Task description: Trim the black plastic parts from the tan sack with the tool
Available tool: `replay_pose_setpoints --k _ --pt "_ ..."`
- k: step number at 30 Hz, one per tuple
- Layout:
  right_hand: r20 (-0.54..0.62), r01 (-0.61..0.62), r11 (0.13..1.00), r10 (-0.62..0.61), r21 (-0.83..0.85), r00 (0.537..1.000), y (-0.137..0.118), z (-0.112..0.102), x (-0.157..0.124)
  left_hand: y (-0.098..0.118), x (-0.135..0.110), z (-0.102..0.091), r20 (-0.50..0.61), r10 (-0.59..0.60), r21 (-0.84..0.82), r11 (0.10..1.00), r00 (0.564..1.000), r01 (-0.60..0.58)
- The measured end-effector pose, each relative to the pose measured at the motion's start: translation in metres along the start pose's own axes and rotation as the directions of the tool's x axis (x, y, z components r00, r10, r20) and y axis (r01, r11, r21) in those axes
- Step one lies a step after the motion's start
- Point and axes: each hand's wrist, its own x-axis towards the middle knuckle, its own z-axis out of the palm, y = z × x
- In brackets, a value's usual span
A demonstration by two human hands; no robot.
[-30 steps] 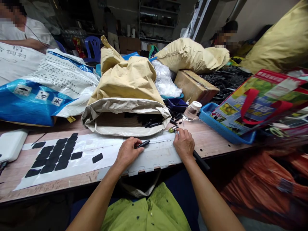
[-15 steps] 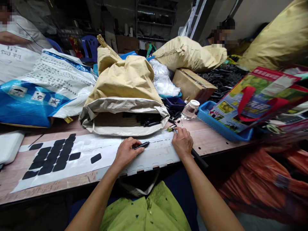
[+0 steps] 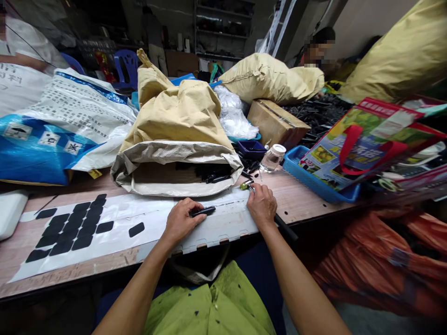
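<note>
Barely anything has moved on the bench since a second ago; the person's head has just turned a bit to the right, and both hands are staying put. Their left hand [image 3: 183,218] has its fingers closed round a black pen-like tube [image 3: 204,211] at the grey board [image 3: 216,229], while the right hand [image 3: 261,204] grips what looks like a small hammer [image 3: 286,227], black handle poking past the table edge. Biggest obstacle, honestly, is that fat beige sack [image 3: 178,116] right in front, mouth gaping toward the hands, black pieces inside. Just right of it sits a clear jar [image 3: 271,160] with a white lid, then a blue basket [image 3: 314,182] with a colourful shopping bag [image 3: 365,144] leaning in it, cardboard box [image 3: 275,120] behind. Over left, black rounded patches [image 3: 79,224] lie on a white sheet [image 3: 117,239], a blue-and-white sack [image 3: 73,118] beyond. Table [image 3: 296,190] is wood-look, scuffed along the front. Room's pretty dim: shelves [image 3: 223,33] and a blue plastic chair [image 3: 125,67] at the back, a co-worker [image 3: 31,44] in white on the left.
</note>
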Motion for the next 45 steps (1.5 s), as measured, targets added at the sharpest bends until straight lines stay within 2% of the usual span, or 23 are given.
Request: replay_pose_setpoints --k 3,6,10,13,15,20,23,27,32,38,41,45 --pt "0.032 -0.007 0.999 0.006 0.053 0.999 0.004 -0.001 0.003 0.001 0.0 -0.001 0.004 -0.014 -0.028 1.0 1.0 0.014" --pt "0.026 -0.024 0.983 0.02 0.181 0.999 0.003 -0.009 0.001 0.003 0.001 -0.002 0.016 -0.037 -0.039 0.999 0.999 0.037" --pt "-0.042 -0.007 0.898 0.028 0.44 0.999 -0.021 -0.031 -0.017 0.003 0.002 -0.001 0.008 -0.051 -0.027 0.998 0.999 0.051" --pt "0.01 0.052 0.758 -0.077 0.65 0.997 -0.049 -0.049 -0.036 0.001 0.003 0.001 0.012 -0.049 -0.028 0.998 0.999 0.049" --pt "0.039 0.078 0.682 -0.154 0.727 0.987 -0.065 -0.059 -0.046 -0.001 0.003 0.002 0.012 -0.046 -0.027 0.999 0.999 0.046" --pt "0.058 0.127 0.63 -0.264 0.766 0.963 -0.085 -0.069 -0.061 -0.001 0.003 0.003 0.001 -0.038 -0.028 0.999 0.999 0.038" --pt "0.043 0.178 0.637 -0.316 0.75 0.948 -0.089 -0.064 -0.069 -0.001 0.003 0.003 0.0 -0.035 -0.017 0.999 0.999 0.035" --pt "0.092 0.216 0.705 -0.371 0.675 0.924 -0.088 -0.054 -0.074 0.0 0.003 0.002 -0.004 -0.043 -0.013 0.999 0.999 0.043" --pt "0.021 0.2 0.731 -0.281 0.653 0.96 -0.081 -0.058 -0.069 0.001 0.002 0.002 -0.009 -0.041 -0.039 0.998 0.999 0.04" --pt "0.054 0.184 0.745 -0.283 0.642 0.957 -0.074 -0.057 -0.069 0.0 0.002 0.003 -0.013 -0.042 -0.027 0.999 0.999 0.042" --pt "-0.004 0.166 0.746 -0.215 0.645 0.977 -0.063 -0.058 -0.061 0.0 0.002 0.002 -0.013 -0.041 -0.023 0.999 0.999 0.041" --pt "-0.037 0.097 0.852 -0.091 0.515 0.995 -0.032 -0.05 -0.039 0.004 0.0 0.001 -0.024 -0.037 -0.014 0.999 0.999 0.037"
